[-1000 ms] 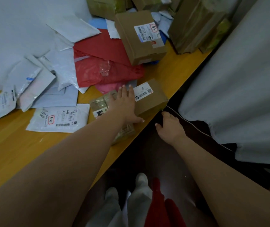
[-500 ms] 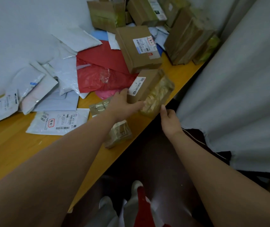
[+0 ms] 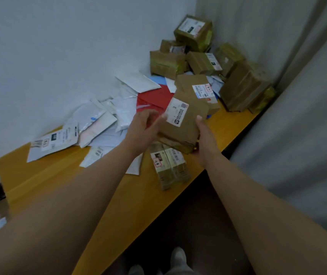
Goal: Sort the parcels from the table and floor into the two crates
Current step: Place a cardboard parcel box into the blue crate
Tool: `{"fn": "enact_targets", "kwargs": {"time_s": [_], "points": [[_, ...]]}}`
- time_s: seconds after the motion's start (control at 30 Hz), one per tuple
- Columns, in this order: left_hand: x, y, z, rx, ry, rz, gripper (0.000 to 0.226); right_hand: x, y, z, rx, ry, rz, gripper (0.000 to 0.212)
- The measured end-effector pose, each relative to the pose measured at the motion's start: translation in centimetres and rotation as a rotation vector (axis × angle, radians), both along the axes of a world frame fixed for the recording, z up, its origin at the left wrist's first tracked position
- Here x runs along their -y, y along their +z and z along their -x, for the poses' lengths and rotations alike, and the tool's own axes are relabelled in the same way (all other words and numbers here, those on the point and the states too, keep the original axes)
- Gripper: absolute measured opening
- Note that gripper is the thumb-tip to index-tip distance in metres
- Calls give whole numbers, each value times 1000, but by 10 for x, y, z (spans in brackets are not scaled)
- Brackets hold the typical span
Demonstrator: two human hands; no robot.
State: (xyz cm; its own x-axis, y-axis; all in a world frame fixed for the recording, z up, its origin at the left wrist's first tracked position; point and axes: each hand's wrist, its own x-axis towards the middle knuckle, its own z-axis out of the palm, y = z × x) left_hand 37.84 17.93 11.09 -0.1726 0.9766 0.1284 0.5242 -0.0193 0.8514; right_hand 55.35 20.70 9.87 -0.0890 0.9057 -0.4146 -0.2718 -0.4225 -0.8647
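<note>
step: lift box (image 3: 182,124) clear of tabletop (image 3: 63,175) | hands: left hand (image 3: 144,130) and right hand (image 3: 204,135) clasp its sides | tip: keep label up (crates unseen), support underneath

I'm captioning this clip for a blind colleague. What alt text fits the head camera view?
A person's left hand and right hand hold a brown cardboard box with a white label above a wooden table. White and red mailer bags lie scattered on the table, and taped boxes are stacked in the far corner.
</note>
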Motion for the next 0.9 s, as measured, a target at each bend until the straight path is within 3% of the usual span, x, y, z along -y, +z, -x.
{"fn": "enact_targets", "kwargs": {"time_s": [0.03, 0.13, 0.2, 0.3, 0.43, 0.63, 0.9], "points": [[2, 7, 9, 78, 54, -7, 31, 4, 3, 3, -87, 11, 23, 46], [13, 22, 25, 346, 111, 209, 32, 13, 12, 18, -261, 38, 41, 48], [20, 28, 30, 441, 47, 307, 36, 19, 18, 28, -267, 44, 39, 51], [28, 39, 33, 539, -38, 345, 40, 23, 24, 40, -129, 0, -15, 46], [36, 52, 32, 531, -200, 281, 36, 24, 27, 44, 96, -84, -83, 35], [40, 66, 35, 473, -344, 210, 44, 33, 33, 49, -67, -116, -31, 31], [41, 64, 41, 507, -330, 232, 49, 39, 40, 57, -25, -100, -42, 30]]}}
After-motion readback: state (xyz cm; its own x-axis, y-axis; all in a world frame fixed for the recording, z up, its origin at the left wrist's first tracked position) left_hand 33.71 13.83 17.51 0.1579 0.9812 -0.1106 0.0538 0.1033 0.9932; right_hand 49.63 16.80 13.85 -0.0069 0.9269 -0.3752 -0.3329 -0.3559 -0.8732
